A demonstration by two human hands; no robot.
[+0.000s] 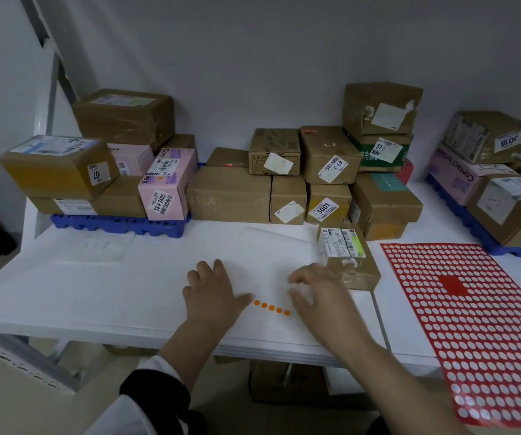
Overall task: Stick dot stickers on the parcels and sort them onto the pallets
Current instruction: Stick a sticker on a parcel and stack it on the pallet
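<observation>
Orange dots (271,308) run left-right between the hands, just beside right hand (318,296), fingers curled, blurred, hold untellable; left hand (212,296) flat, fingers spread, on white sheet (265,255); small parcel (348,255) just beyond right hand.

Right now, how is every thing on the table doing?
Left hand, open, flat on the white sheet.
Right hand, blurred, fingers curled by the orange dots.
Orange dots, five in a row.
Red sticker sheet, flat, most dots gone.
Small parcel, lying beside the right hand.
Left pallet, loaded with parcels.
Right pallet, loaded too.
</observation>
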